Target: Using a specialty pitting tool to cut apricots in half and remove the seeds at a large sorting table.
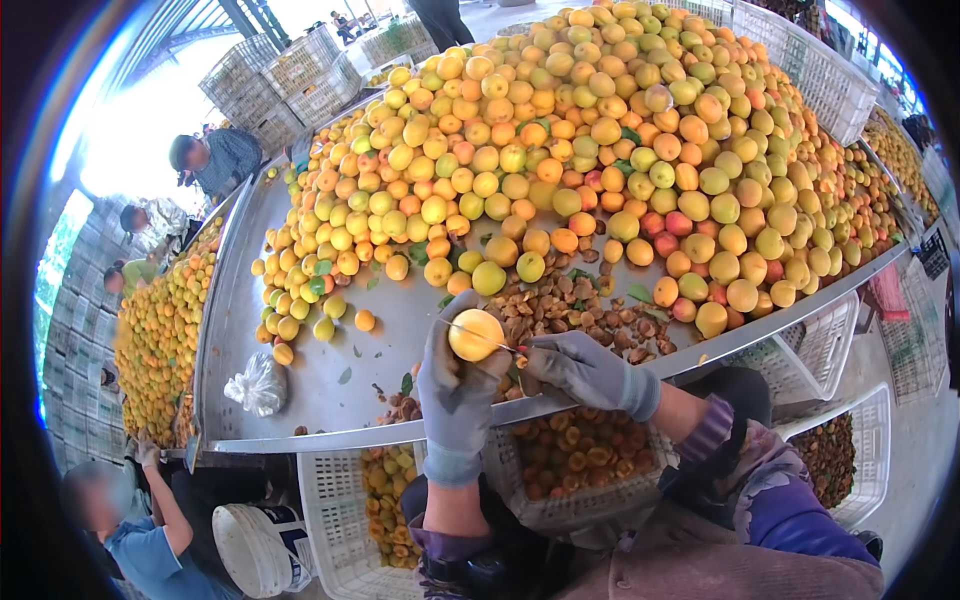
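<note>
My left hand [456,401], in a grey work glove, holds a yellow apricot [477,337] above the front edge of a metal table [315,390]. My right hand [596,373], gloved likewise, grips a small thin-bladed knife [512,349]; its handle is mostly hidden in the fingers. The blade lies across the apricot's face; how deep it goes I cannot tell. Just beyond my hands is a heap of brown apricot pits [555,304]. A large pile of apricots [600,120], yellow to orange-red with some green leaves, rises behind it.
Beneath the table edge, a plastic crate [555,514] holds halved apricots; another crate [319,510] stands left, near a white bucket [251,551]. A crate [874,465] of pits is at right. A plastic bag [259,384] lies on the table. A person [161,540] sits at left.
</note>
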### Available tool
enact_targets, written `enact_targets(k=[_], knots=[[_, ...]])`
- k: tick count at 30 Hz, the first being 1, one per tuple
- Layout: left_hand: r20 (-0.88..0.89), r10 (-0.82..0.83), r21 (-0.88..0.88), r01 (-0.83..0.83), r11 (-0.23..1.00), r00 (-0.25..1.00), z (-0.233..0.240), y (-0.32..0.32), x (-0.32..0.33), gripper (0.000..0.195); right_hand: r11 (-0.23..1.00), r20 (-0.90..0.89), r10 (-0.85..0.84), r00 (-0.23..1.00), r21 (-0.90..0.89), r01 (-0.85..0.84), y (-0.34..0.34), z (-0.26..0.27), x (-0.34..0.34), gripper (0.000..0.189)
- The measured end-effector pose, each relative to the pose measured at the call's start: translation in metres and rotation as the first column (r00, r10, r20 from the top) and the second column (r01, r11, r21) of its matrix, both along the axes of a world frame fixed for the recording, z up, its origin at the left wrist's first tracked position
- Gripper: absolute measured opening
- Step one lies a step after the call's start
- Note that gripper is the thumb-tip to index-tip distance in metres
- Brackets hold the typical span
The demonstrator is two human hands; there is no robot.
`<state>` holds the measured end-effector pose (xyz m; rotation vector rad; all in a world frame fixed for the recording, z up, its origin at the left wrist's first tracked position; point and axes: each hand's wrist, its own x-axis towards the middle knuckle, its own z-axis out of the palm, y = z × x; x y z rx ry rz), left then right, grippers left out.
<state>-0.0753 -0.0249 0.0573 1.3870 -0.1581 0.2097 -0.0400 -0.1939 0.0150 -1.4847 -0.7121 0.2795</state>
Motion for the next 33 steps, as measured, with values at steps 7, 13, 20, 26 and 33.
enact_targets(k=[7,13,20,26,33], knots=[[-0.065,-0.141,-0.666,0.062,0.743,0.988,-0.023,-0.01,-0.019,0.05,0.996,0.111,-0.085,0.99,0.018,0.084,0.006,-0.008,-0.012,0.03],[-0.131,-0.224,-0.712,0.066,0.699,0.966,-0.019,-0.008,-0.023,0.038,0.993,0.002,-0.026,1.0,-0.112,0.026,0.0,0.0,-0.019,0.03],[-0.075,0.032,-0.155,-0.044,0.987,0.997,-0.001,-0.007,0.001,0.05,0.997,0.126,-0.081,0.989,0.0,0.082,0.007,-0.017,0.008,0.034],[0.038,-0.194,-0.589,0.179,0.788,0.98,-0.004,-0.012,0.002,0.045,0.99,0.087,-0.054,0.995,-0.129,0.065,0.004,0.004,0.001,0.031],[0.023,0.033,-0.242,-0.026,0.97,0.999,-0.004,-0.009,-0.019,0.045,0.997,0.135,-0.069,0.988,-0.03,0.074,0.008,-0.006,-0.013,0.042]])
